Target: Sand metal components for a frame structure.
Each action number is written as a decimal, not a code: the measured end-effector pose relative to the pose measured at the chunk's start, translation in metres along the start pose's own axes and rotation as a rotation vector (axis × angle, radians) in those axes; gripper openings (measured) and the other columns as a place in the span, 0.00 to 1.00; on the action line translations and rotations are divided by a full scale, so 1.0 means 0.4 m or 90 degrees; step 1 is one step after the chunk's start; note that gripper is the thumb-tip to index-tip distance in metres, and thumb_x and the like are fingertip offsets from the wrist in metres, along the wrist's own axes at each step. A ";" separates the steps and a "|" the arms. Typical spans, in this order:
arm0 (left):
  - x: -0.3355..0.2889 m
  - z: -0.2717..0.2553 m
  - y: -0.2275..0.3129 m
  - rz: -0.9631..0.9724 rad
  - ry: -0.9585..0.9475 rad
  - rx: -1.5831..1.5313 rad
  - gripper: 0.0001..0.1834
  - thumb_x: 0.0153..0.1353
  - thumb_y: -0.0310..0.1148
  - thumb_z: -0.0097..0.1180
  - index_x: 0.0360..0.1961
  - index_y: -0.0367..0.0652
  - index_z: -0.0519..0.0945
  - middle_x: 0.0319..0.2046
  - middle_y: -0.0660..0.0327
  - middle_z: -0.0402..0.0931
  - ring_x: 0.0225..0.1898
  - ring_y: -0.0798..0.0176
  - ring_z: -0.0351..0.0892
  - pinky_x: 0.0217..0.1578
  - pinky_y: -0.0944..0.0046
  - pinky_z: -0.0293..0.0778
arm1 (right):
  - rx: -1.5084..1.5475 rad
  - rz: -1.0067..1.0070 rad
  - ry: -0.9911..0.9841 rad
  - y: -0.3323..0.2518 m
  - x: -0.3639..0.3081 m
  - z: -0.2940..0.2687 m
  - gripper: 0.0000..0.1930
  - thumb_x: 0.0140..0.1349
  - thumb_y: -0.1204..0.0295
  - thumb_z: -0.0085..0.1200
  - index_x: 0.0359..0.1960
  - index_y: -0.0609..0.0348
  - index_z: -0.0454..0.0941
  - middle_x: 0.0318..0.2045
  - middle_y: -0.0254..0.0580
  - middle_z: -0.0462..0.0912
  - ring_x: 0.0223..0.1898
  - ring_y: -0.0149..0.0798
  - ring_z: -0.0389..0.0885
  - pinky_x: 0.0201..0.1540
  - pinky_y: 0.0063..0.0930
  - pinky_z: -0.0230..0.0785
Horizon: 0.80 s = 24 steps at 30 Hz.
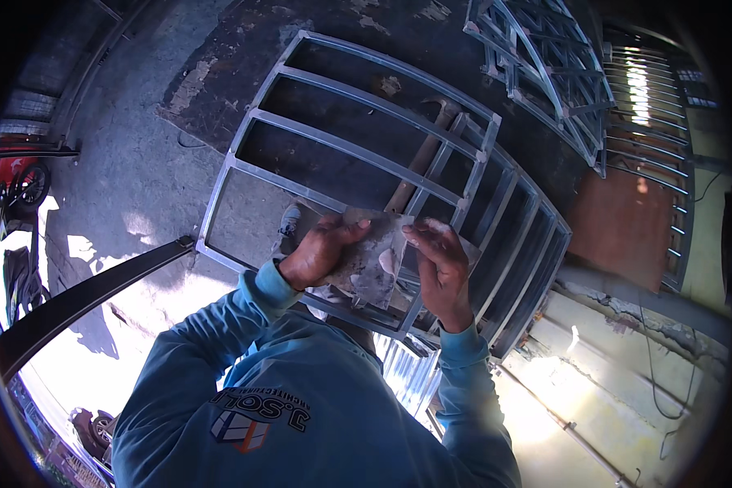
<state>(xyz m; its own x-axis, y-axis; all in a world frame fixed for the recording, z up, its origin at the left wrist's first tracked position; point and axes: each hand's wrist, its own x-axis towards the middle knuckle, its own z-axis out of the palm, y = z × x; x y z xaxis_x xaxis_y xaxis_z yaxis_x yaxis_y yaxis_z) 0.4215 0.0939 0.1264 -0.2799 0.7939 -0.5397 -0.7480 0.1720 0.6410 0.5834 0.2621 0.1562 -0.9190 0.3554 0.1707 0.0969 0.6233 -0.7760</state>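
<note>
A thin, grey, stained sheet (366,272) is held in front of my body, above a metal frame. My left hand (317,254) is closed on its left part, with the thumb lying on top. My right hand (441,264) pinches it near a line running down its right side; whether that line is a fold or the edge of a second piece I cannot tell. A pale patch shows on the sheet's surface. Beyond the hands, a hammer (423,154) with a long handle lies by the grey welded frame (333,146) with several crossbars.
More barred frames (512,252) lie to the right under the first one. Stacked metal trusses (537,73) stand far right, near a brown panel (618,224). A dark post (98,285) slants in at left. A shoe (289,218) shows beside the frame.
</note>
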 end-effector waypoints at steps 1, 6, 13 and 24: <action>0.014 -0.015 0.010 0.002 -0.003 -0.012 0.26 0.72 0.45 0.54 0.57 0.31 0.76 0.43 0.53 0.83 0.39 0.64 0.84 0.47 0.63 0.78 | -0.005 0.010 0.002 -0.009 0.015 0.012 0.27 0.60 0.89 0.45 0.56 0.49 0.84 0.52 0.52 0.79 0.47 0.49 0.83 0.48 0.34 0.74; 0.082 -0.095 0.063 0.006 -0.022 -0.020 0.25 0.72 0.45 0.56 0.55 0.30 0.77 0.43 0.54 0.82 0.41 0.64 0.83 0.45 0.65 0.78 | -0.115 0.002 -0.006 -0.034 0.105 0.050 0.23 0.60 0.89 0.46 0.52 0.55 0.85 0.51 0.53 0.80 0.45 0.49 0.85 0.46 0.35 0.75; 0.143 -0.167 0.085 0.133 0.026 0.032 0.25 0.72 0.46 0.56 0.52 0.30 0.79 0.45 0.54 0.81 0.47 0.64 0.82 0.48 0.65 0.77 | 0.042 0.143 -0.001 -0.080 0.187 0.094 0.21 0.61 0.84 0.46 0.55 0.60 0.81 0.55 0.53 0.77 0.52 0.50 0.80 0.49 0.36 0.74; 0.190 -0.179 0.101 0.124 -0.025 -0.275 0.19 0.75 0.41 0.52 0.54 0.34 0.79 0.48 0.57 0.83 0.49 0.65 0.82 0.52 0.63 0.77 | -0.188 0.169 -0.010 -0.073 0.252 0.175 0.23 0.61 0.76 0.51 0.60 0.60 0.78 0.58 0.57 0.73 0.52 0.51 0.79 0.52 0.40 0.74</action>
<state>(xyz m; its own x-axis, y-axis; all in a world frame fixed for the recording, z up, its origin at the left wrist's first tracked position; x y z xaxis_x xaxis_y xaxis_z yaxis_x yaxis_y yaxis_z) 0.3269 0.1194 0.0724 -0.4231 0.8099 -0.4062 -0.8682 -0.2341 0.4376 0.4611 0.2310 0.1534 -0.8525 0.5221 -0.0239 0.4362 0.6855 -0.5830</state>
